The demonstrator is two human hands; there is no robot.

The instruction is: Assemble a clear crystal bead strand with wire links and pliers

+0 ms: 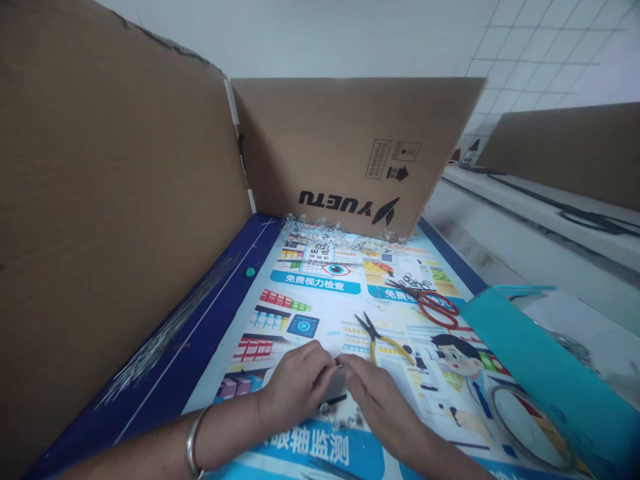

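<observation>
My left hand [300,380] and my right hand [375,390] meet low in the middle of the view, fingers closed in a pinch. Between the fingertips shows a small shiny metal piece [341,365]; its kind is too small to make out. Just below the hands lie several clear beads [345,421] and a short dark strip [334,403]; whether they connect to the metal piece I cannot tell. Beyond the fingers rest long-nose pliers [373,331] with yellow handles, jaws slightly apart, touched by neither hand.
Red-handled scissors [436,305] lie at the right, near dark rings [414,281]. Clear beaded pieces [320,228] line the back cardboard wall [350,133]. Thin metal wires [155,347] lie along the left cardboard [110,187]. A teal box [545,380] stands right.
</observation>
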